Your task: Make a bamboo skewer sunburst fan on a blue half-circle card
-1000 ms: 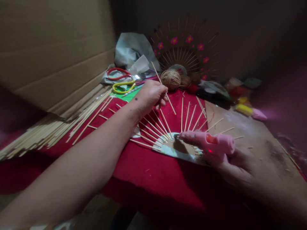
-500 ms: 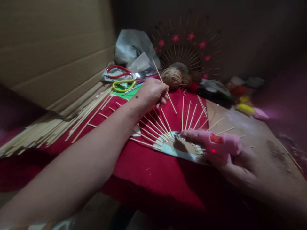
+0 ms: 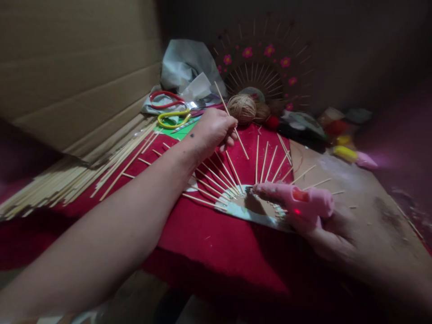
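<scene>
Between thumb and fingers, my left hand [image 3: 219,128] pinches a thin wooden stick [image 3: 242,145], held slanted above the red cloth [image 3: 209,243]. My right hand [image 3: 332,234] is wrapped round a pink glue gun [image 3: 312,202] with a lit red light. Its dark nozzle is at the upper edge of a half-round, pale patterned base [image 3: 246,213]; whether it touches cannot be made out. Several sticks [image 3: 219,177] fan outward from the base on both sides, with a gap at the top middle. My left forearm hides part of the left ones.
Loose sticks [image 3: 70,182] lie in a pile at left, beside a cardboard wall [image 3: 81,67]. Scissors [image 3: 173,119] with red and yellow handles, a twine ball [image 3: 241,109] and a plastic bag [image 3: 189,63] stand behind. A flowered fan [image 3: 270,50] rises at the back. A yellow-and-pink object [image 3: 351,155] lies right.
The glue gun and my right hand have shifted slightly left. My left hand still holds its stick in nearly the same place.
</scene>
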Demonstrator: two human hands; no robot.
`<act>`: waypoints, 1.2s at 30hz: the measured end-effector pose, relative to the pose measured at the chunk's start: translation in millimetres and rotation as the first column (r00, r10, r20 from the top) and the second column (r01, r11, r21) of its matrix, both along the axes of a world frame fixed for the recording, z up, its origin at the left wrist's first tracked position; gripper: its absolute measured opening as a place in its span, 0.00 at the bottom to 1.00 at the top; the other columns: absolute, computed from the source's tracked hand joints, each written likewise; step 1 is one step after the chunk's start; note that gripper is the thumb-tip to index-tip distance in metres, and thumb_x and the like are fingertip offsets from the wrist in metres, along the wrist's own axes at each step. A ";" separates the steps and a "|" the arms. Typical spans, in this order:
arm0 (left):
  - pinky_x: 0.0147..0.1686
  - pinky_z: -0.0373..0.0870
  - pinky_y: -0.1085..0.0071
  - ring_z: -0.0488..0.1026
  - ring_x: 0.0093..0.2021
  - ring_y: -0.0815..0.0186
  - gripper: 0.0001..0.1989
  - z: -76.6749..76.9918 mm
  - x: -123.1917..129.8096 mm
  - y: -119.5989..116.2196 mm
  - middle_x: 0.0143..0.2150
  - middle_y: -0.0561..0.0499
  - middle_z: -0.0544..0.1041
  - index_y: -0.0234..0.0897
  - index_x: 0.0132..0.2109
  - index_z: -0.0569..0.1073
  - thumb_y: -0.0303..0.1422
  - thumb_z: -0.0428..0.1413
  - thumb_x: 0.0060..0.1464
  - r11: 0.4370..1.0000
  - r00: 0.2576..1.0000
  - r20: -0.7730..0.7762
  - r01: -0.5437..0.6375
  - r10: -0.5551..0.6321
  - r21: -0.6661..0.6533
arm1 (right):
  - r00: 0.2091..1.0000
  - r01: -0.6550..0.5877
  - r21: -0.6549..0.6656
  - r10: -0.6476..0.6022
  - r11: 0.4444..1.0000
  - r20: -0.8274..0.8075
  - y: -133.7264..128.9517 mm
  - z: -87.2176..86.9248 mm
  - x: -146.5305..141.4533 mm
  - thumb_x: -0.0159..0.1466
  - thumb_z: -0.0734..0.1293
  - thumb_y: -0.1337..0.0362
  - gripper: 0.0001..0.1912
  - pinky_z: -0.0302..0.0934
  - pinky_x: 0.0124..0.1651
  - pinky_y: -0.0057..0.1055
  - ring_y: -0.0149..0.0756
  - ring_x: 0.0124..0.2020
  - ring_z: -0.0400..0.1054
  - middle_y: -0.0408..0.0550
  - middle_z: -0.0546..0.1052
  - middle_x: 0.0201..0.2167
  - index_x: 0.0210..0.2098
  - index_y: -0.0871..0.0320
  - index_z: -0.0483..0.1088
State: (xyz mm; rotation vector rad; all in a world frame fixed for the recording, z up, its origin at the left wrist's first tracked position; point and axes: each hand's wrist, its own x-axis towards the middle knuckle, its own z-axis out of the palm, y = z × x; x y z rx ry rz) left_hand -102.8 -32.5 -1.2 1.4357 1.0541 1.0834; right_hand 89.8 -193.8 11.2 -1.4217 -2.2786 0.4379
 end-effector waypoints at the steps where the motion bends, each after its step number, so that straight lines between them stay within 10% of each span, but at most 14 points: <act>1: 0.13 0.55 0.82 0.63 0.14 0.77 0.07 0.1 0.0 -0.1 0.17 0.55 0.68 0.34 0.26 0.64 0.23 0.48 0.52 1.000 1.000 -0.002 -0.001 0.001 0.001 | 1.000 -0.005 -0.025 0.005 1.000 -0.012 -0.6 0.2 1.1 0.66 0.57 0.65 0.21 0.73 0.37 0.26 0.32 0.37 0.76 0.39 0.79 0.44 0.56 0.49 0.69; 36: 0.16 0.59 0.78 0.64 0.15 0.74 0.05 -1.1 -0.4 -0.2 0.19 0.53 0.69 0.35 0.28 0.65 0.25 0.48 0.51 1.000 0.999 -0.048 -0.014 0.015 0.012 | 1.000 -0.003 -0.031 0.004 1.000 0.015 -4.8 4.3 0.4 0.65 0.58 0.65 0.22 0.73 0.37 0.25 0.33 0.36 0.77 0.37 0.80 0.43 0.56 0.46 0.68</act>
